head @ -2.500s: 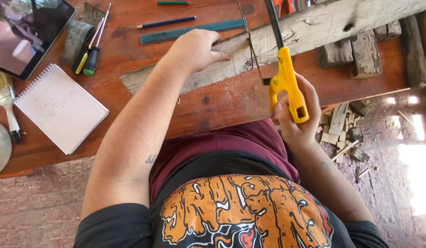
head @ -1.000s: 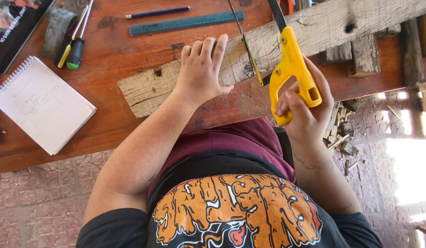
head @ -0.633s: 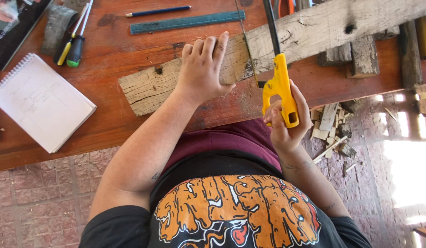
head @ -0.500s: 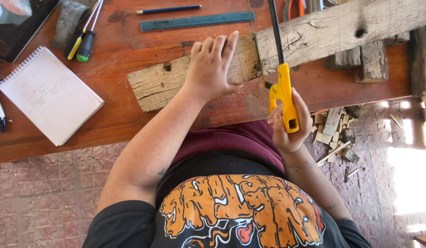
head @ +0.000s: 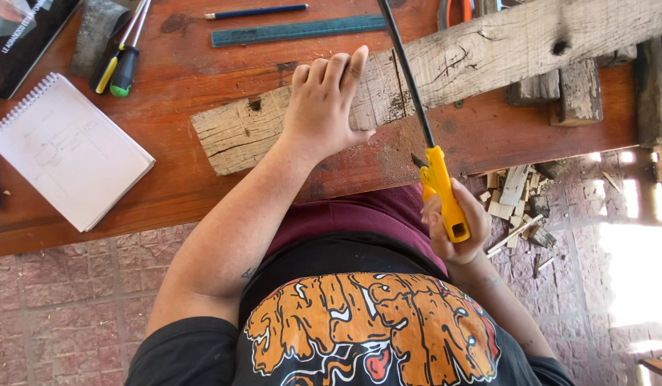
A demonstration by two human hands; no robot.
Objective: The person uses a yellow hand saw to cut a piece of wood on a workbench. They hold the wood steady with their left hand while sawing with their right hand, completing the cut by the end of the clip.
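Left hand [head: 324, 107] lies flat, fingers [head: 338, 68] together, on the weathered plank [head: 488, 53]; right hand [head: 456, 229] is wrapped around the yellow-handled saw [head: 438, 179].

The saw blade [head: 406, 78] runs off the top edge — notepad [head: 70, 150] sketch too faint.

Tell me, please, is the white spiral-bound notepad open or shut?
Open: the white spiral-bound notepad lies flat on the red wooden table, showing a faintly sketched page.
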